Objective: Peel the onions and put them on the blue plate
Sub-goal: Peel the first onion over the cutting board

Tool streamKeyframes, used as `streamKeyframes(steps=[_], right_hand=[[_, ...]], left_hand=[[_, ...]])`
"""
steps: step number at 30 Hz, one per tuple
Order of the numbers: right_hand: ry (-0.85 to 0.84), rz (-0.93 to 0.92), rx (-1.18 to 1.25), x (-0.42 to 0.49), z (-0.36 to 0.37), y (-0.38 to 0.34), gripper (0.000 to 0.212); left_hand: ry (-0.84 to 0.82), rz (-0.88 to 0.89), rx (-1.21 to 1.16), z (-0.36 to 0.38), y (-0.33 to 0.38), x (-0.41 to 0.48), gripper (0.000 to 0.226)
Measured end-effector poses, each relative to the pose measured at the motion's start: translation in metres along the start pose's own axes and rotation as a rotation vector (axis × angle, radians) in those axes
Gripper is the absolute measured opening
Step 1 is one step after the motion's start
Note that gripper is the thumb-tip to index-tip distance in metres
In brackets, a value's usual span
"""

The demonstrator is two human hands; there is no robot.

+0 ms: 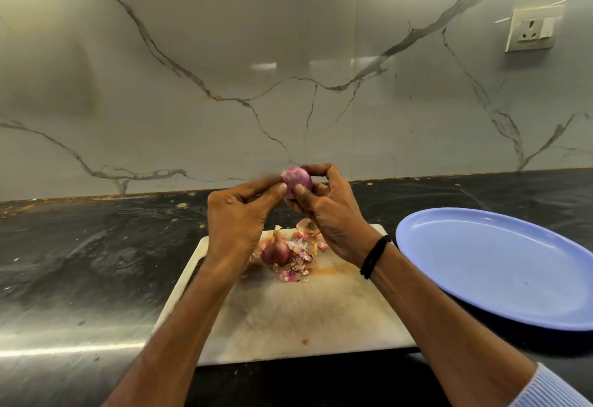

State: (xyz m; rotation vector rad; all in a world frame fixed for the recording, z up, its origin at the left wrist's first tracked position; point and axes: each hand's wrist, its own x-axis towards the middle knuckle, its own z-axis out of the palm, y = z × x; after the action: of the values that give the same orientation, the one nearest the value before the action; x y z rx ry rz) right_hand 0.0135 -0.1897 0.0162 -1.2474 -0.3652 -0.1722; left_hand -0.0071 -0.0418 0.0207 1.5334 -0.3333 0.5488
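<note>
I'm gripping the nearly bare onion (296,179) in my right hand (330,214) above the far edge of the cutting board (305,316), my left hand (239,214) pinching at its skin, while an unpeeled onion (275,251) is waiting on that board and the blue plate (481,278) beside it is lying empty.

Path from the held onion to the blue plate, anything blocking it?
Nothing visible. The left hand and right hand hold the onion above the cutting board; the blue plate lies bare to its right.

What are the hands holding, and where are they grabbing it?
An onion. The right hand grips its top and near side; the left hand pinches its left side.
</note>
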Motion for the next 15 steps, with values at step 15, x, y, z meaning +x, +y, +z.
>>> streamKeyframes(steps=[15], right_hand=[[-0.025, -0.031, -0.099, -0.0045, 0.0036, -0.0026, 0.025]], left_hand=[[0.102, 0.529, 0.552, -0.0035, -0.0103, 0.0017, 0.016]])
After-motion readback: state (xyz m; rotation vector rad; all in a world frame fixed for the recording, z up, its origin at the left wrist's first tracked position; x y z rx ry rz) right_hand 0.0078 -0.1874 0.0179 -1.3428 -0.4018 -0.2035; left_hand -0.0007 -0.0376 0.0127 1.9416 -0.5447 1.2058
